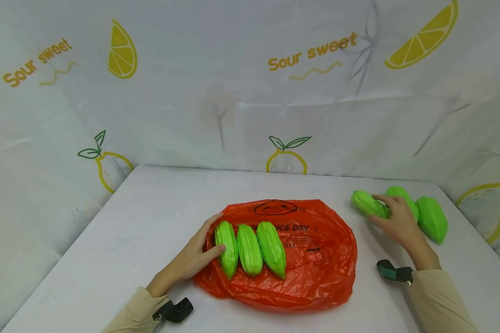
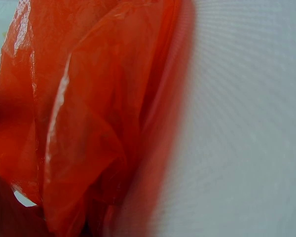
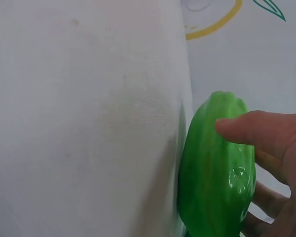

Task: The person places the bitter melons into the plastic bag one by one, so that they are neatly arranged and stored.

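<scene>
My left hand (image 1: 191,256) is at the left edge of a red plastic bag (image 1: 316,268), fingers along its rim and thumb reaching over the leftmost ridged green fruit (image 1: 228,252). Two more such fruits, a middle one (image 1: 250,252) and a right one (image 1: 272,249), lie beside it on the bag. Red folds of the bag fill much of the left wrist view. At the right of the table, my right hand (image 1: 397,222) grips another ridged green fruit (image 3: 214,173) between thumb and fingers. In the head view that fruit lies slantwise, its right end partly covered by the hand.
Two other green fruits stand at the far right, one (image 1: 397,192) partly hidden behind my right hand and one (image 1: 431,219) in full view. The white table (image 1: 141,222) meets a cloth backdrop (image 1: 183,125) printed with lemons at its back edge.
</scene>
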`<state>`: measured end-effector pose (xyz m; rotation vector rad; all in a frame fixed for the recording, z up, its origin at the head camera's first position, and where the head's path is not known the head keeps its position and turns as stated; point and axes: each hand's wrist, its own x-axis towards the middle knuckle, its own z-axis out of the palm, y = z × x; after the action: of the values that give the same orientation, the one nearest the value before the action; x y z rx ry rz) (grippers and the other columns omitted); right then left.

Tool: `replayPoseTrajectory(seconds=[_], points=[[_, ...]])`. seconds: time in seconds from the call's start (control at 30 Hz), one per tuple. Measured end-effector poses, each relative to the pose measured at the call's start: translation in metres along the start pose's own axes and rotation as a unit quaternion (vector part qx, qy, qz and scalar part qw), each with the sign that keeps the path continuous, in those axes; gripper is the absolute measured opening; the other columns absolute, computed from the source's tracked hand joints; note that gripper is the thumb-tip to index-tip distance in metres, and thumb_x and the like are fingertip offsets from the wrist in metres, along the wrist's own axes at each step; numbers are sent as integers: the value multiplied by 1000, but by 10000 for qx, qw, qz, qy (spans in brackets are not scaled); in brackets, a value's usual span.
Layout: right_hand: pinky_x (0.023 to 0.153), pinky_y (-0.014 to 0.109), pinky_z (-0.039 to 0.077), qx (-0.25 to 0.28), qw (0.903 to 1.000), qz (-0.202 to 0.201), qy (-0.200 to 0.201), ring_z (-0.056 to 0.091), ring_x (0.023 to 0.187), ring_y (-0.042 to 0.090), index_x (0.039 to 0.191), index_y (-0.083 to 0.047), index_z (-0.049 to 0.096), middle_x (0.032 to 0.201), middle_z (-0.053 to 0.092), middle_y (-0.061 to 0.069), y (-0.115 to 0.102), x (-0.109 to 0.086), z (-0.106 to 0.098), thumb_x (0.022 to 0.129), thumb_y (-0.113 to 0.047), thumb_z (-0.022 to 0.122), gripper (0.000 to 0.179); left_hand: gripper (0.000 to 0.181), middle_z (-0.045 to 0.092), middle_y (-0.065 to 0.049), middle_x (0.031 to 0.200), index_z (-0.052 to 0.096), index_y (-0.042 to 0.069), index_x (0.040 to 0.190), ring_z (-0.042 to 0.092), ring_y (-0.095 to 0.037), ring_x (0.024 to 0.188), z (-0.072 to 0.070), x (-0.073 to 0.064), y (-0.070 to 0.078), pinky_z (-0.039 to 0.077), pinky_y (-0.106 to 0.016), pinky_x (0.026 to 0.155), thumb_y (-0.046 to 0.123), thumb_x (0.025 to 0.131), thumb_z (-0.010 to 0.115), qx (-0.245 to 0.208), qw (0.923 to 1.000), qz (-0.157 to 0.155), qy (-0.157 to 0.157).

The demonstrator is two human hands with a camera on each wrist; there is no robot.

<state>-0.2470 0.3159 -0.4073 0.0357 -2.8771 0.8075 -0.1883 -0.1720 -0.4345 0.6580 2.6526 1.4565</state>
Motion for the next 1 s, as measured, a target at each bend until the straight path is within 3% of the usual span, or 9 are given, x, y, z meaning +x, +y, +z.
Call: replayPoseTrajectory(seconds=[0.2,0.5,1.0], points=[[94,70,36,78,9999,-41,-124,42,120,54,140,4,44,136,44,38,-2,-1,0,93,-24,68,59,69,38,-11,156,25,23,156,43,-31,136,0,0,0,37,-58,108,26,97,60,22,10000,23,-3],[94,69,38,-99,9996,-216,-179,44,118,53,141,6,43,136,45,38,-2,1,1,89,-19,71,63,69,38,-10,156,24,23,156,43,-31,137,0,0,0,37,-58,109,25,97,60,12,10000,67,-2],[97,71,37,-183,9977,-11,-657,41,124,55,143,7,40,140,41,40,-6,1,-3,97,-35,62,67,69,37,-9,156,24,24,156,42,-31,138,0,0,1,36,-58,109,26,97,60,-103,9999,-9,-37]])
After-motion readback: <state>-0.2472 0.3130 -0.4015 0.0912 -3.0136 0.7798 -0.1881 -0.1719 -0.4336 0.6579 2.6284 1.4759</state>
